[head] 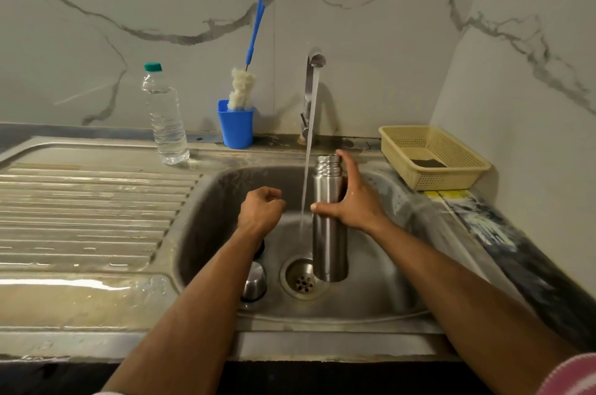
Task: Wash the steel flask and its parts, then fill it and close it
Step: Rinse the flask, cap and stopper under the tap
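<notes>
Our right hand (350,201) grips the steel flask (329,220) upright over the sink (206,201), just right of the tap's (314,72) running water. Our left hand (261,211) is clenched, holding nothing. A steel cup (254,280) lies beneath it.

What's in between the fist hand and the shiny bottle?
In the head view, only the running water stream falls between the left hand and the steel flask.

basin centre crowded: upright steel flask (329,233) over the drain (301,278), water stream (309,149) just left of it, steel cup (254,280) under the left forearm. tap (312,91) blocks the back edge w/ blue cup (236,123) & plastic bottle (165,117) to its left; basket (432,156) fills the right ledge. drainboard (90,211) lies open
</notes>
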